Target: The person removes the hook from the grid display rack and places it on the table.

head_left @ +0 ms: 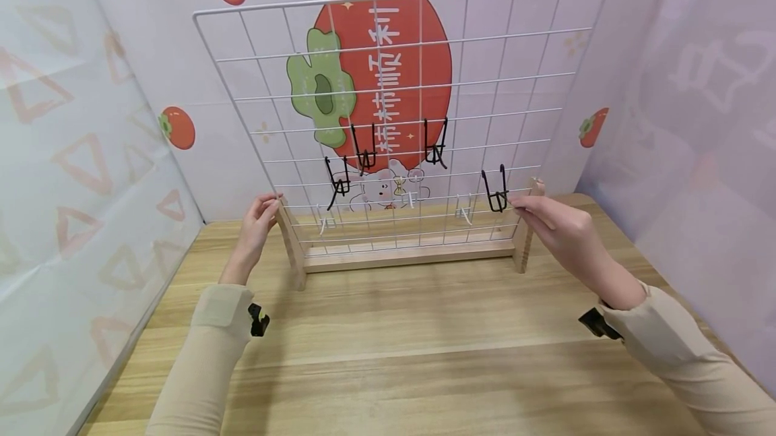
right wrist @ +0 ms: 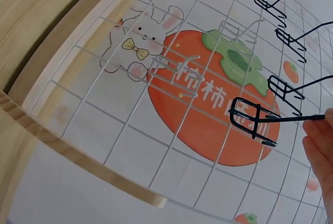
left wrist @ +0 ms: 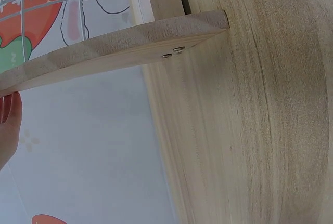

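A white wire grid panel stands in a wooden base. My left hand grips the top of the left wooden side post; in the left wrist view, fingertips touch that post from its outer side. By the right post, my right hand pinches the prong of a black hook between thumb and fingers. The hook is in front of the grid; whether it touches the wires I cannot tell. Black hooks and white hooks hang on the grid.
The frame stands on a wood-grain table. Behind it is a backdrop printed with persimmons and a rabbit. Pale patterned sheets close off both sides. A black wrist camera mount sits on the left sleeve.
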`<state>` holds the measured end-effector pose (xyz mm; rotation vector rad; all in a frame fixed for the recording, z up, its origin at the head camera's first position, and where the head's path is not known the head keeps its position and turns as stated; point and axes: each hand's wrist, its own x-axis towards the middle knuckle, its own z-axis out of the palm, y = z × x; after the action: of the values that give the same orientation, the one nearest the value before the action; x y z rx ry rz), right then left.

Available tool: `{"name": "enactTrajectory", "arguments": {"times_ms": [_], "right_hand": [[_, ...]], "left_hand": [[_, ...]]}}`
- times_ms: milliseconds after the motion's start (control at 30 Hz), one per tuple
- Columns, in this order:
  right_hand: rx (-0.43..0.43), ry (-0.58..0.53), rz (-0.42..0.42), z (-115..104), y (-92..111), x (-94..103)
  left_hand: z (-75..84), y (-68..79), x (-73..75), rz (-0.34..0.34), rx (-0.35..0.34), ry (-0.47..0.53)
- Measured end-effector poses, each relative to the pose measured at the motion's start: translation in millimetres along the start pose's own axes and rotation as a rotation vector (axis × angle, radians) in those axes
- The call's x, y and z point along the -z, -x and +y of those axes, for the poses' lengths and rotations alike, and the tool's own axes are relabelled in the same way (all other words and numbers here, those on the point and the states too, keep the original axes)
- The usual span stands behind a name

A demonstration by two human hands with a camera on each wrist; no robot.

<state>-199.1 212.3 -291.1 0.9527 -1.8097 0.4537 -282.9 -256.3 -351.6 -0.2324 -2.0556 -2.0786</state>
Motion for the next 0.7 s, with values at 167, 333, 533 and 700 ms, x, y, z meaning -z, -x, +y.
{"name": "enactTrajectory", "arguments": {"times_ms": [167, 333, 533, 700], "right_hand": [[0.002, 0.003, -0.051, 0.2, 8.1, 0.8], [-0.003, 0.004, -0.078, 0.1, 16.9, -1.4], [-0.024, -0.031, -0.118, 0.0, 30.5, -4.9], [-0.02, -0.038, -0.144, 1.2, 38.1, -6.1]], "left_hand": [[0.3, 0.1, -0.1, 0.001, 0.011, 0.008], [-0.8, 0.2, 0.3, 0.003, 0.007, -0.006], [-0.3, 0.9, 0.1, 0.003, 0.001, -0.01], [-0.8, -0.4, -0.1, 0.004, 0.004, -0.006]]}}
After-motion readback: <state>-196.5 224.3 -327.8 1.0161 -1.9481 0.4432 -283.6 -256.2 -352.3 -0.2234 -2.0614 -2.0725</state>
